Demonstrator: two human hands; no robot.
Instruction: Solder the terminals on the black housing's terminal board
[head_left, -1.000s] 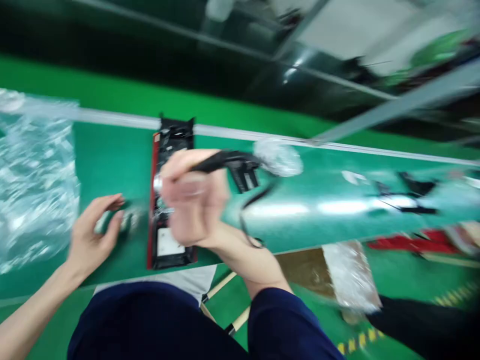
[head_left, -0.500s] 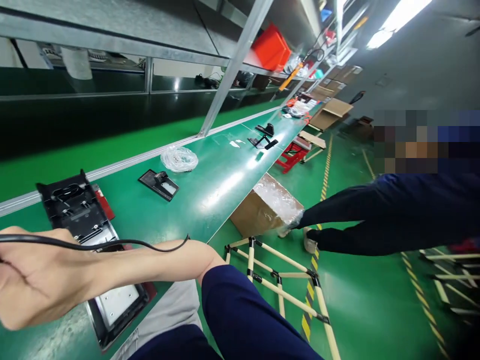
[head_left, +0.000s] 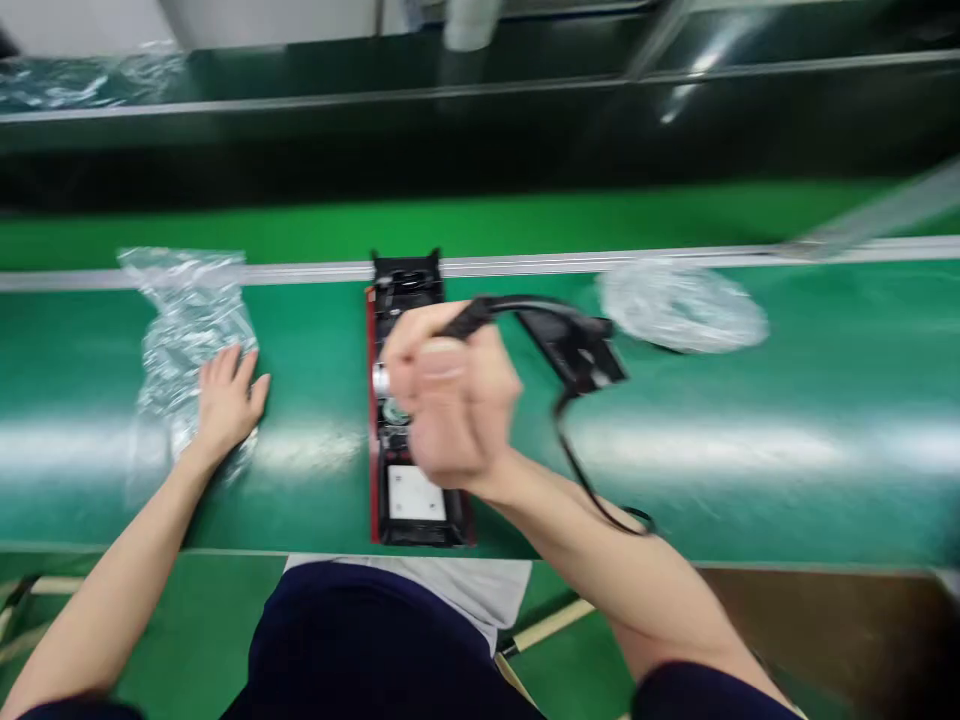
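A long black plastic housing with a red edge [head_left: 409, 500] lies lengthwise on the green belt in front of me. My right hand [head_left: 450, 405] hovers over its middle, closed around a tool with a silver tip [head_left: 381, 380] and a black cable [head_left: 577, 470] that loops past my forearm. My left hand [head_left: 225, 395] lies flat, fingers spread, on a crumpled clear plastic bag [head_left: 187, 320] to the left of the housing. The frame is motion-blurred.
A second small black part [head_left: 577, 350] lies on the belt right of the housing, with a round wad of clear plastic [head_left: 679, 305] beyond it. A metal rail [head_left: 300, 270] runs along the belt's far edge. A brown box [head_left: 825, 620] sits below at right.
The view has swung back from the aisle on the right to the belt in front. My left hand now rests on the plastic bag. My right hand still holds the tool over the housing.
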